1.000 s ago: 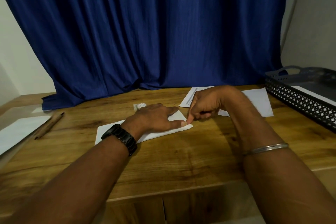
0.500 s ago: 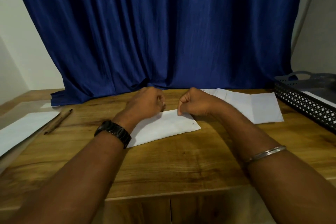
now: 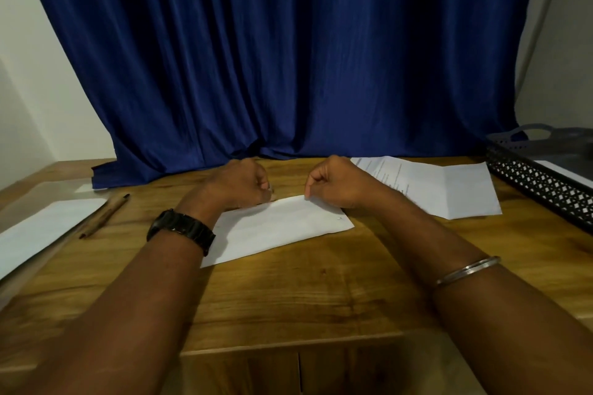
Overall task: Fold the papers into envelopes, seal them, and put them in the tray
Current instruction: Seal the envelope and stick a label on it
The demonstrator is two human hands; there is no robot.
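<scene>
A white folded envelope (image 3: 279, 228) lies on the wooden table (image 3: 288, 292) in front of me. My left hand (image 3: 240, 184), with a black watch on the wrist, has curled fingers at the envelope's far left edge. My right hand (image 3: 333, 184), curled too, pinches the far edge near the right end. A printed sheet of paper (image 3: 439, 186), folded once, lies to the right behind my right hand. The black perforated tray (image 3: 539, 183) stands at the right edge with a white envelope (image 3: 564, 170) inside.
A brown pen (image 3: 102, 216) lies at the left beside a white sheet (image 3: 35, 231) under a glass-like surface. A blue curtain (image 3: 288, 58) hangs behind the table. The table's front edge is close below my forearms.
My left hand has come off the flat envelope and both hands now curl at its far edge. The camera has tilted and shifted slightly right.
</scene>
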